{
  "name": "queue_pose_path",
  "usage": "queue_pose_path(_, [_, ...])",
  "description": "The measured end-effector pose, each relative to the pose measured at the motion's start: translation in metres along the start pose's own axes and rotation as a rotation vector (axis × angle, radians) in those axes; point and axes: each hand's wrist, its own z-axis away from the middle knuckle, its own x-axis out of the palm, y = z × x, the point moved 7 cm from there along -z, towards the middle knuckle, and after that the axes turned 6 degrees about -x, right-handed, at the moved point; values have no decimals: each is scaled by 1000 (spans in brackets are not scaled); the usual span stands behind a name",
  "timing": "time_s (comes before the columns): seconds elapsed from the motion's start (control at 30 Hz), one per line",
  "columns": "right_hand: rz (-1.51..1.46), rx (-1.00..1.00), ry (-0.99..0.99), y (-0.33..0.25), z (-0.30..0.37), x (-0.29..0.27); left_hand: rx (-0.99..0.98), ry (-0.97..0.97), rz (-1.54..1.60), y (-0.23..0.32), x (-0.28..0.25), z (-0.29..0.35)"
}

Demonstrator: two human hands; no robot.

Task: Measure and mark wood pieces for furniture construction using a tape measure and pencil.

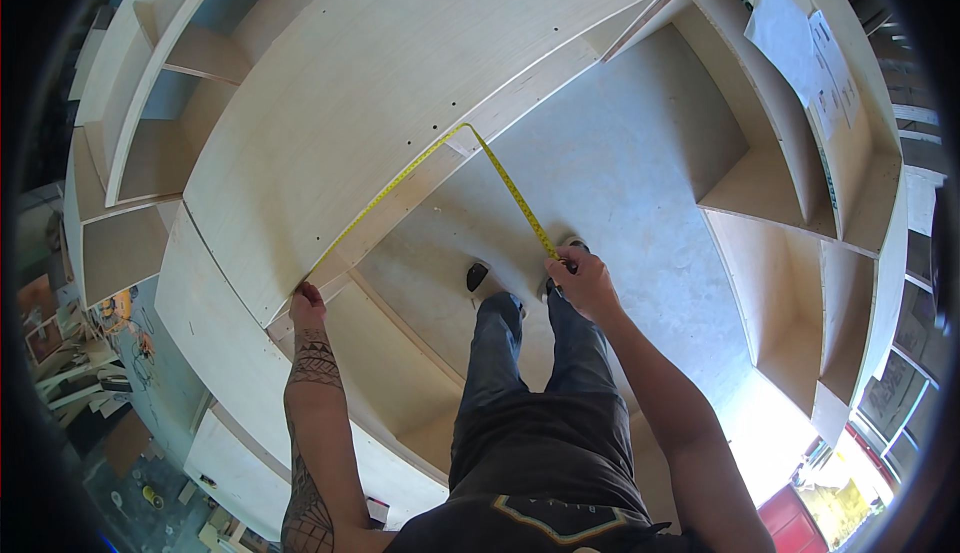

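Note:
A yellow tape measure blade [385,193] runs along the front edge of a pale plywood panel [330,103]. Near (beyond) the middle of that edge it bends sharply and comes back through the air toward me. My left hand [308,301] is at the panel's near left corner, its fingers closed on the blade's end. My right hand [588,285] is wrapped round the tape measure's dark case, mostly hidden by the fingers, in front of my legs. Several small dark holes dot the panel, some of them close to the blade.
Wooden shelf units stand at left [150,143] and right [770,233]. White paper sheets [790,43] lie on the right unit. Below the panel are plywood compartments [400,343]. Grey floor [620,153] surrounds my shoes. Cords and scraps litter the far left floor.

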Motion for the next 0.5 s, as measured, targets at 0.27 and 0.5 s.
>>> queue_pose_path(0.27, [-244, 91, 27, 43, 7, -43, 0, 18, -42, -42, 22, 37])
queue_pose_path(0.5, [-481, 271, 237, 89, 32, -187, -229, -339, -139, -257, 162, 186])
